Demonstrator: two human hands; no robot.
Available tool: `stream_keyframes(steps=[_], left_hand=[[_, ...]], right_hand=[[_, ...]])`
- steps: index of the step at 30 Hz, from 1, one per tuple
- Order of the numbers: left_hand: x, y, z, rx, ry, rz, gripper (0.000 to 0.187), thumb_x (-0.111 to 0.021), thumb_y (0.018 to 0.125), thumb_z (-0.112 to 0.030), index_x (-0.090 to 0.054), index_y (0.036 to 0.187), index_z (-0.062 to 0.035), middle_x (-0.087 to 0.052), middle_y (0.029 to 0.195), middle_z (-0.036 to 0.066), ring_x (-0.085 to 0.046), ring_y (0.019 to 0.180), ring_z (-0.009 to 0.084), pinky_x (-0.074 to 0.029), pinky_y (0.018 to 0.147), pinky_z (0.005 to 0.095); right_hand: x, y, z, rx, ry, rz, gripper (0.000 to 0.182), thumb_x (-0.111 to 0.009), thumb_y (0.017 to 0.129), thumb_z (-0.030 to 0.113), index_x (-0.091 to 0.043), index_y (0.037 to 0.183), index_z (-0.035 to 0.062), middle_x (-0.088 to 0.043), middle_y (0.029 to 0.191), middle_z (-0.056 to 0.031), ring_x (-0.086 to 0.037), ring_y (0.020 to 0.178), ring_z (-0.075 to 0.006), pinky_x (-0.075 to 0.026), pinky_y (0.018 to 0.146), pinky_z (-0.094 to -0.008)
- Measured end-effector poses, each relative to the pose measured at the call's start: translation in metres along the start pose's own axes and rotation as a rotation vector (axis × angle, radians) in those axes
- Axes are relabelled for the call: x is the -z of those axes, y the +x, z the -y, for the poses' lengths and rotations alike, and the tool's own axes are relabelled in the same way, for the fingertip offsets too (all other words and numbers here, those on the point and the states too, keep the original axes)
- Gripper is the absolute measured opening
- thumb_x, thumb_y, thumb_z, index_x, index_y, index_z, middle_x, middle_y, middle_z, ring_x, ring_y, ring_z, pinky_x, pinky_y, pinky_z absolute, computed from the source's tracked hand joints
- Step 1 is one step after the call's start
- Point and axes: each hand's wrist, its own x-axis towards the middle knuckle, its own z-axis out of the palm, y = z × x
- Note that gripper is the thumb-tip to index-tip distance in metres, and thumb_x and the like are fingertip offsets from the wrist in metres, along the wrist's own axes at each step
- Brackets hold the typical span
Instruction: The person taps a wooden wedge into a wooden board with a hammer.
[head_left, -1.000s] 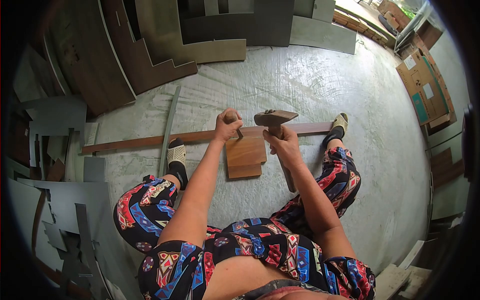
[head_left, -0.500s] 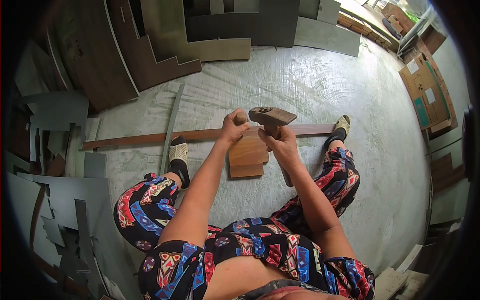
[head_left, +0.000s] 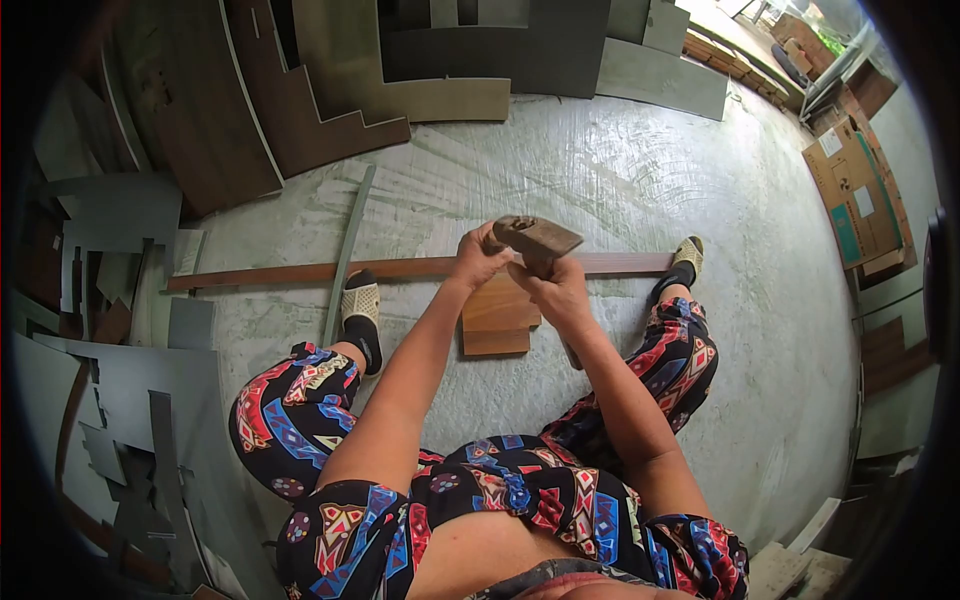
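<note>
My right hand is closed round the wooden handle of a hammer, whose heavy, worn metal head overlaps the top of my left fist in this view. My left hand is wrapped round an upright tool with a round wooden handle, now mostly hidden behind the hammer head; its lower end does not show. Beneath both hands, a stepped brown wood block lies on the floor against a long dark wooden strip. The strip runs crosswise between my feet.
A thin grey-green strip crosses the long one beside my left foot. Dark panels lean along the back and left. Cut grey offcuts pile up at left. A cardboard box stands at right.
The hammer head has moved slightly left and down onto the top of the tool in my left hand, covering its handle end. The view has shifted slightly.
</note>
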Motion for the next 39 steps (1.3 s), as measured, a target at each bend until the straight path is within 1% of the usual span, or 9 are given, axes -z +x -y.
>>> stream_keyframes(steps=[2, 5, 11, 14, 20, 23, 32, 38, 39], left_hand=[[-0.001, 0.001, -0.002, -0.062, 0.136, 0.032, 0.025, -0.070, 0.068, -0.001, -0.061, 0.090, -0.0064, -0.058, 0.075, -0.006, -0.050, 0.071, 0.0051, -0.046, 0.067, 0.0243], [-0.002, 0.004, 0.016, -0.085, -0.094, 0.059, 0.029, -0.072, 0.066, -0.001, -0.061, 0.092, -0.0066, -0.062, 0.078, -0.005, -0.052, 0.071, 0.0067, -0.047, 0.067, 0.0253], [-0.007, -0.004, -0.008, 0.067, -0.152, 0.002, 0.028, -0.071, 0.065, 0.001, -0.060, 0.090, -0.0066, -0.064, 0.080, 0.000, -0.056, 0.077, 0.0068, -0.048, 0.071, 0.0257], [-0.004, 0.002, 0.009, -0.071, -0.015, 0.069, 0.028, -0.072, 0.066, 0.000, -0.061, 0.092, -0.0059, -0.065, 0.081, 0.000, -0.056, 0.077, 0.0053, -0.049, 0.072, 0.0252], [-0.001, -0.002, 0.014, -0.055, -0.033, 0.067, 0.023, -0.074, 0.068, -0.003, -0.060, 0.086, -0.0083, -0.064, 0.078, -0.003, -0.056, 0.072, 0.0059, -0.048, 0.069, 0.0246], [0.001, -0.009, -0.011, -0.015, -0.070, 0.082, 0.022, -0.073, 0.069, -0.003, -0.061, 0.086, -0.0093, -0.064, 0.080, -0.004, -0.056, 0.075, 0.0054, -0.048, 0.070, 0.0242], [0.001, -0.009, -0.001, -0.027, -0.247, 0.039, 0.021, -0.068, 0.068, -0.001, -0.060, 0.087, -0.0070, -0.064, 0.082, -0.004, -0.056, 0.077, 0.0066, -0.048, 0.072, 0.0247], [-0.001, -0.010, 0.003, -0.067, -0.143, 0.019, 0.021, -0.073, 0.068, -0.007, -0.060, 0.086, -0.0073, -0.064, 0.078, -0.001, -0.056, 0.074, 0.0065, -0.047, 0.069, 0.0255], [-0.002, -0.010, 0.001, -0.063, -0.110, 0.006, 0.021, -0.073, 0.069, -0.008, -0.060, 0.085, -0.0075, -0.063, 0.077, -0.001, -0.056, 0.073, 0.0066, -0.047, 0.068, 0.0256]], right_hand=[[-0.008, 0.008, -0.019, -0.044, -0.159, -0.001, 0.032, -0.073, 0.076, 0.028, -0.063, 0.093, 0.0032, -0.065, 0.076, -0.0103, -0.060, 0.067, -0.0155, -0.046, 0.064, -0.0314], [-0.004, 0.007, -0.013, -0.074, -0.052, 0.011, 0.035, -0.074, 0.076, 0.030, -0.063, 0.095, 0.0038, -0.066, 0.077, -0.0110, -0.062, 0.068, -0.0194, -0.046, 0.065, -0.0326], [-0.001, -0.004, -0.006, 0.022, 0.090, 0.000, 0.043, -0.072, 0.074, 0.037, -0.062, 0.099, 0.0047, -0.065, 0.079, -0.0149, -0.063, 0.075, -0.0305, -0.047, 0.071, -0.0389], [-0.009, 0.005, -0.018, 0.045, -0.086, -0.043, 0.029, -0.071, 0.078, 0.022, -0.062, 0.098, 0.0022, -0.058, 0.071, 0.0006, -0.052, 0.064, -0.0079, -0.043, 0.059, -0.0261], [-0.012, 0.002, -0.012, -0.010, -0.272, 0.014, 0.035, -0.071, 0.078, 0.027, -0.062, 0.106, 0.0087, -0.067, 0.084, -0.0060, -0.061, 0.076, -0.0170, -0.046, 0.071, -0.0321], [-0.013, -0.002, -0.003, 0.001, -0.304, 0.004, 0.036, -0.069, 0.076, 0.031, -0.060, 0.099, 0.0055, -0.066, 0.085, -0.0176, -0.062, 0.085, -0.0378, -0.046, 0.073, -0.0443], [-0.015, 0.010, -0.019, -0.106, 0.061, 0.119, 0.038, -0.071, 0.074, 0.026, -0.061, 0.104, 0.0058, -0.067, 0.083, -0.0143, -0.064, 0.080, -0.0306, -0.047, 0.074, -0.0395], [-0.018, 0.010, -0.031, -0.023, -0.055, 0.058, 0.038, -0.071, 0.074, 0.030, -0.061, 0.103, 0.0063, -0.067, 0.086, -0.0155, -0.064, 0.084, -0.0329, -0.047, 0.075, -0.0405], [-0.017, 0.008, -0.027, -0.004, -0.081, 0.037, 0.035, -0.071, 0.075, 0.027, -0.061, 0.101, 0.0052, -0.065, 0.081, -0.0103, -0.060, 0.077, -0.0257, -0.046, 0.071, -0.0366]])
